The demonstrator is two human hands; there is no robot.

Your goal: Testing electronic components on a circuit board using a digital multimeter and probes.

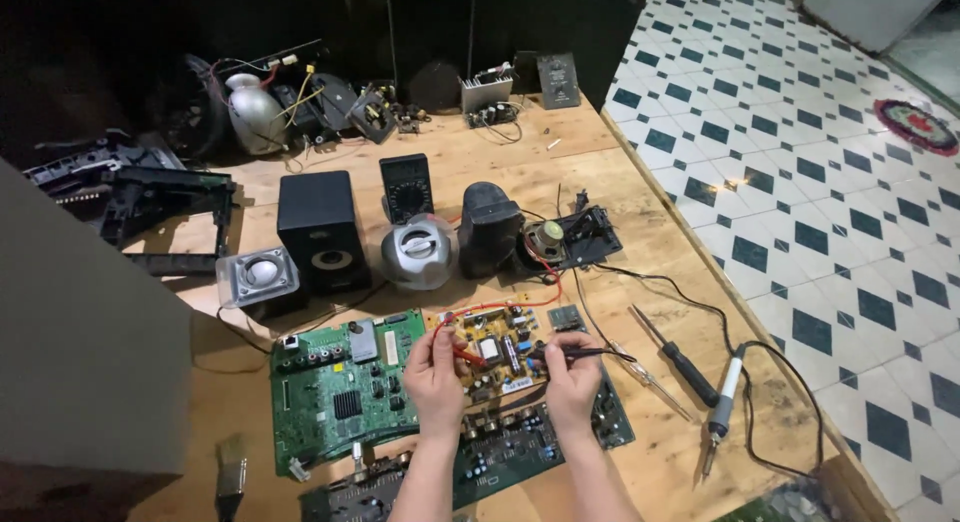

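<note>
The left hand (433,367) pinches a red test probe (462,353), fingers closed on it, with the tip down on the small yellow circuit board (497,350). The right hand (573,380) pinches a black test probe (572,353) the same way, touching the same board from the right. The yellow board lies near the person, on the wooden table (480,157), just right of a big green circuit board (340,387) (it has lots of tiny parts). Red wire (500,305) runs far from the board. A black multimeter (406,186) stands farther away, between a black speaker (320,230) and a dark speaker (489,227). A screwdriver (676,355) and a soldering iron (722,402) lie to the right.
</note>
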